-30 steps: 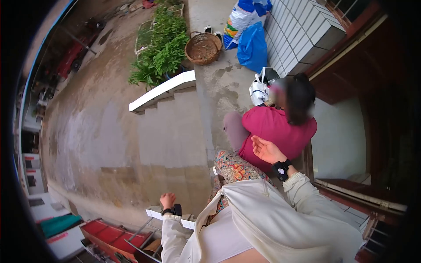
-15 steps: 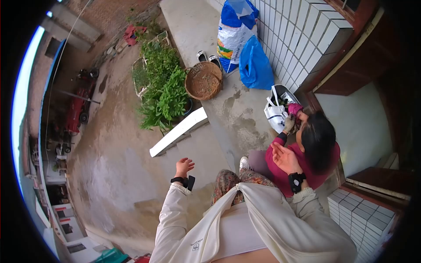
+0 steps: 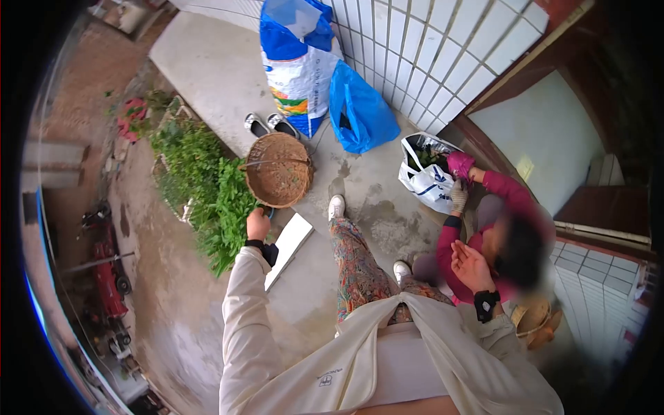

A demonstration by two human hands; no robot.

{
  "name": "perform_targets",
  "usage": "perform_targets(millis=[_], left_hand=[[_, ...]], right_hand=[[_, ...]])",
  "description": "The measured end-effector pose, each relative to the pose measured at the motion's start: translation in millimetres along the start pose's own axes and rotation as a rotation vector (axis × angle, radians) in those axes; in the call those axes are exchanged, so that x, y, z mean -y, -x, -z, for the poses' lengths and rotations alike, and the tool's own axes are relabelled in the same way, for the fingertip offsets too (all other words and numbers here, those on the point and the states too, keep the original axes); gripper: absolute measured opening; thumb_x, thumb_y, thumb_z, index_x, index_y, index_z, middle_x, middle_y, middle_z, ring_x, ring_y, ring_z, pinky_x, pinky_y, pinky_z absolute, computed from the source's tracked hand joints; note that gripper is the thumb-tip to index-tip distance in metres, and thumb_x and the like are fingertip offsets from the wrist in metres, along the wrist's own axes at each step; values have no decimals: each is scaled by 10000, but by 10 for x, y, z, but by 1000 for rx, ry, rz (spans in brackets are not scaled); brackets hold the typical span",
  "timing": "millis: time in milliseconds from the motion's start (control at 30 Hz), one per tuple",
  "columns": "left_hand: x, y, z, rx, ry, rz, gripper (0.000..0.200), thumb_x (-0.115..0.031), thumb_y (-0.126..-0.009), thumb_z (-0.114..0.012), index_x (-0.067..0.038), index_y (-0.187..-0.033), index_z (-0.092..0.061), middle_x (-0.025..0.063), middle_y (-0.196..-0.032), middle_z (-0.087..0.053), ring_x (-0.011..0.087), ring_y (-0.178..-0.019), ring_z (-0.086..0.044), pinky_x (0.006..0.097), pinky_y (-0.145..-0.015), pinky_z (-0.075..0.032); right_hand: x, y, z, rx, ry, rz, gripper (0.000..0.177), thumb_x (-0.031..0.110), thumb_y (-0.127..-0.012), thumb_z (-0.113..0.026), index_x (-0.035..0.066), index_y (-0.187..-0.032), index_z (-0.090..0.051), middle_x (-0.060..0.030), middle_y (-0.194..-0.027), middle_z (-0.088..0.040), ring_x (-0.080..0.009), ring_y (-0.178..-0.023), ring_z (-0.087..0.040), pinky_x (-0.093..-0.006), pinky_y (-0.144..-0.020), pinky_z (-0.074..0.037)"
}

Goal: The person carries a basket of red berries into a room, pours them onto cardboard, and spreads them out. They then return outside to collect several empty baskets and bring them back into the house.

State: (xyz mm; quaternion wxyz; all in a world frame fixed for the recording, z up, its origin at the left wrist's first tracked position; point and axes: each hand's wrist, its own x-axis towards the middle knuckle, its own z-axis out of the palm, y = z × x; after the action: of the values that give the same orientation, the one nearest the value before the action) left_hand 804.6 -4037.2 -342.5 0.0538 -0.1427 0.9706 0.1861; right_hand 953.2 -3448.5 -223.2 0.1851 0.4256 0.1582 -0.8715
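My left hand [image 3: 258, 225] is in the air with its fingers curled in, and nothing shows in it. From this view it is close to the wicker basket [image 3: 279, 170], which has a handle, and the leafy green plants [image 3: 235, 207]. My right hand [image 3: 473, 267] is open, palm turned up and holding nothing, in front of a crouching person [image 3: 449, 259] in a dark pink top. That person's hands, one in a pink glove [image 3: 459, 164] and one in a pale glove [image 3: 458, 197], are at a white bag [image 3: 432, 187] with dark green stuff inside.
A large printed sack [image 3: 296, 76] and a blue plastic bag [image 3: 361, 111] lean near the white tiled wall [image 3: 415, 55]. Dark shoes [image 3: 270, 125] sit behind the basket. A white ledge [image 3: 288, 249] edges the raised concrete floor. Another basket [image 3: 531, 317] stands behind the crouching person.
I have stepped forward, and the basket, sack and bags appear closer. My left hand has risen toward the basket, fingers more curled. The person still has both hands at the white bag.
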Motion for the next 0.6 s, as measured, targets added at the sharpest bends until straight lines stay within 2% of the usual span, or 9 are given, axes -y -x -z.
perform_targets(millis=[133, 200, 267, 333, 467, 533, 567, 600], left_hand=[[249, -1461, -327, 111, -210, -60, 217, -100, -735, -513, -65, -928, -605, 152, -1051, -579, 337, -959, -553, 418, -784, -458], [479, -2120, -587, 233, -362, -59, 273, -110, -730, -525, -83, -992, -594, 130, -1106, -561, 323, -1029, -526, 408, -859, -426], [886, -2594, -968, 53, -440, -235, 352, -142, -731, -552, -90, -1079, -554, 109, -1189, -518, 280, -1157, -446, 421, -954, -350], [1072, -3000, -1203, 195, -561, -191, 437, -172, -744, -568, -92, -1168, -496, 83, -1284, -450, 231, -1276, -313, 446, -1016, -265], [1225, -3514, -1650, 425, -527, -48, 571, -223, -761, -595, -92, -1277, -389, 43, -1402, -308, 213, -1334, -205, 483, -1049, -190], [1256, -3616, -1799, 547, -560, -42, 540, -248, -761, -588, -95, -1251, -420, 87, -1348, -387, 243, -1296, -286, 494, -1050, -175], [1232, -3689, -1828, 736, -545, 45, 465, -290, -759, -582, -99, -1175, -503, 137, -1242, -491, 272, -1232, -378, 499, -1037, -190], [1229, -3689, -1894, 751, -546, 33, 465, -290, -759, -582, -99, -1175, -503, 137, -1242, -491, 272, -1232, -378, 499, -1037, -190]], right_hand=[[-344, -411, -511, -208, 52, 15, 235, 167, -886, -474, 49, -1072, -557, -72, -1083, -582, -170, -894, -566, -285, -776, -459], [-488, -654, -785, -204, 43, -45, 249, 183, -892, -469, 51, -1088, -545, -83, -1086, -579, -177, -895, -567, -296, -784, -463], [-631, -889, -1139, -288, 73, -77, 258, 191, -894, -469, 51, -1100, -536, -86, -1086, -577, -180, -893, -567, -301, -784, -465], [-800, -1050, -1325, -361, 72, -107, 269, 199, -896, -469, 51, -1112, -527, -90, -1086, -575, -182, -891, -567, -307, -785, -467], [-975, -1197, -1333, -537, 36, -27, 281, 202, -895, -474, 44, -1123, -517, -94, -1078, -573, -188, -893, -564, -311, -782, -469], [-1039, -1184, -1388, -620, -8, -18, 278, 193, -891, -477, 34, -1115, -523, -100, -1076, -572, -184, -892, -565, -307, -776, -472], [-1056, -1180, -1427, -648, -9, 2, 269, 183, -891, -475, 29, -1104, -532, -109, -1083, -572, -177, -892, -565, -302, -774, -471], [-1063, -1182, -1446, -664, -19, 7, 269, 183, -891, -475, 29, -1104, -532, -109, -1083, -572, -177, -892, -565, -302, -774, -471]])
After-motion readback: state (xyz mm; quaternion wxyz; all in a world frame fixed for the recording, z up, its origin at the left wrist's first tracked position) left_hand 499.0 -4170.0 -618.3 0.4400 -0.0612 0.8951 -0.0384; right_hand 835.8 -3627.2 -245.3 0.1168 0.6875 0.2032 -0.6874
